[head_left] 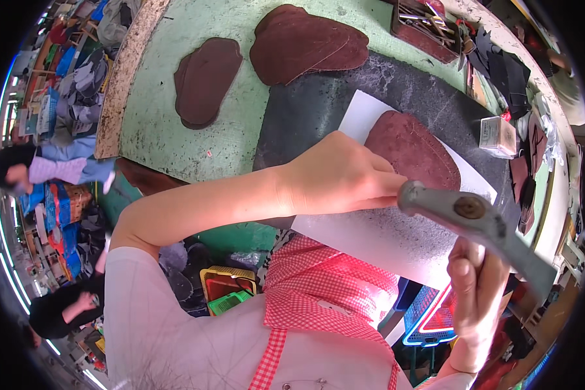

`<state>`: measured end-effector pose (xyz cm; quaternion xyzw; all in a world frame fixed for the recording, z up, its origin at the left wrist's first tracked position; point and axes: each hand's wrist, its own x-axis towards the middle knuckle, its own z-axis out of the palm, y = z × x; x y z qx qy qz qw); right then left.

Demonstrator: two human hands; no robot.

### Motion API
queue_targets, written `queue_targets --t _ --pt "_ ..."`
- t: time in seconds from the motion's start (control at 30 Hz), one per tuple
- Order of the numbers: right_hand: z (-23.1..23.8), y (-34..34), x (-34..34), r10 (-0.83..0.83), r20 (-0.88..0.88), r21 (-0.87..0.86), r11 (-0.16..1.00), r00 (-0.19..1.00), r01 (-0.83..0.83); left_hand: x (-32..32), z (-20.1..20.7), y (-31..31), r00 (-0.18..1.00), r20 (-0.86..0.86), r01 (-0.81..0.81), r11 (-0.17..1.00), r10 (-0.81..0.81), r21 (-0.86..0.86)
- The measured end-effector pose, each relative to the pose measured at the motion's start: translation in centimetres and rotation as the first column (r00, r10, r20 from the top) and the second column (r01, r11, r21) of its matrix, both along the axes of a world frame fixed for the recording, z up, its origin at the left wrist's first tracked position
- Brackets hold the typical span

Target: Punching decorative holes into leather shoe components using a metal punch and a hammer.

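Note:
My right hand (pixel 478 292) is wrapped round the wooden handle of a hammer (pixel 461 211), whose grey metal head is raised in front of my left fingertips. My left hand (pixel 351 172) is closed in a pinch over the near edge of a dark red-brown leather piece (pixel 416 153); the hammer head hides whatever its fingers hold. The leather has a rounded outline with a line of small marks along its edge. Beneath it lies a white board (pixel 396 237), speckled with dark bits on its near part, on a black slab (pixel 305 123).
Stacked brown leather cutouts (pixel 208 81) and a larger pile (pixel 305 45) lie on the green table (pixel 146 97). At the far right are a tool box (pixel 429 29), a small clear box (pixel 498 135) and black scraps (pixel 500 68). Other people (pixel 65 162) are at the left.

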<state>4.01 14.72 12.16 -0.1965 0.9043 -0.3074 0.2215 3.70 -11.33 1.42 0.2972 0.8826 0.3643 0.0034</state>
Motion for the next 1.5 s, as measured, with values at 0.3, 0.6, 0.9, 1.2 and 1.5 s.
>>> queue_targets --t 0.3,0.6,0.9,1.2,1.5 --pt "-2.3 0.4 0.8 -0.312 -0.083 -0.453 0.858 0.946 0.243 -0.7 -2.5 -0.6 0.932 0.358 -0.142 0.865 -0.047 0.481" --pt "-2.9 -1.3 0.0 -0.171 -0.054 -0.445 0.886 0.984 0.130 -0.7 -1.9 -1.1 0.929 0.369 -0.155 0.885 -0.020 0.438" --pt "-2.2 -1.8 -0.7 0.047 -0.095 -0.225 0.972 0.994 -0.068 0.5 -0.3 -1.2 0.999 0.013 -0.036 0.998 0.035 0.049" --pt "-1.5 -1.6 -0.6 -0.074 -0.051 -0.455 0.890 0.996 0.043 -0.7 -1.2 -2.1 0.906 0.418 -0.101 0.924 -0.067 0.368" --pt "-1.1 -3.2 -1.1 0.094 -0.159 -0.163 0.979 0.983 -0.121 0.3 -1.3 -2.9 0.993 0.115 -0.026 0.979 0.003 0.201"
